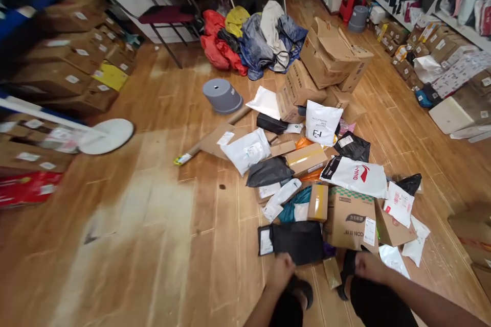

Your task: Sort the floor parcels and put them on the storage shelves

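Observation:
My left hand [282, 267] is curled closed above my left foot, with nothing seen in it. Just beyond it lies a flat black parcel [298, 241] with a white label at one end. My right hand [367, 266] is also closed, over my right shoe and near a brown carton [353, 219]; nothing shows in its fingers. A white mailer bag with a red logo [355, 176] rests on the carton. Beside the carton stands a small taped box [318, 203]. A slim tan packet [332, 272] lies between my feet. Both hands are slightly blurred.
Heaped parcels include a white mailer bag [322, 123] and large cartons [326, 56]. A grey stool [222, 96] and long tube [192, 153] lie left of them. Boxes [72, 61] and a round stand base [107, 136] are farther left; shelves [406, 15] are at right.

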